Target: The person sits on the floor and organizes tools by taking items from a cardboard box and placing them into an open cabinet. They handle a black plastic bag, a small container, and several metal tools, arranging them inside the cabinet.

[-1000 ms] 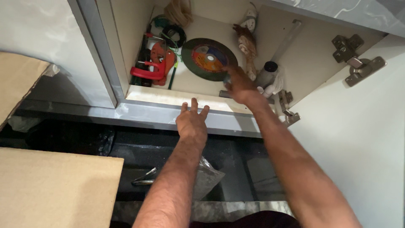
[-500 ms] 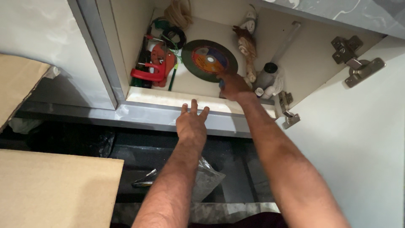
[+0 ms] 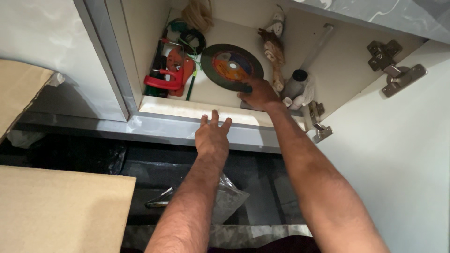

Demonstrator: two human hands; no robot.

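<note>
Looking up into an open cabinet. Right hand (image 3: pixel 259 95) reaching onto the shelf (image 3: pixel 206 91), fingers touching the near edge of a dark cutting disc (image 3: pixel 231 66). Left hand (image 3: pixel 212 136) flat against the shelf's grey front edge. Red clamp tool (image 3: pixel 169 75) near the left edge; white tube (image 3: pixel 296 83) at the right.

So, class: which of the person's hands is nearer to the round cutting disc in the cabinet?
Right. The right hand touches the cutting disc at its lower edge; the left hand rests lower, on the cabinet's front ledge.
</note>
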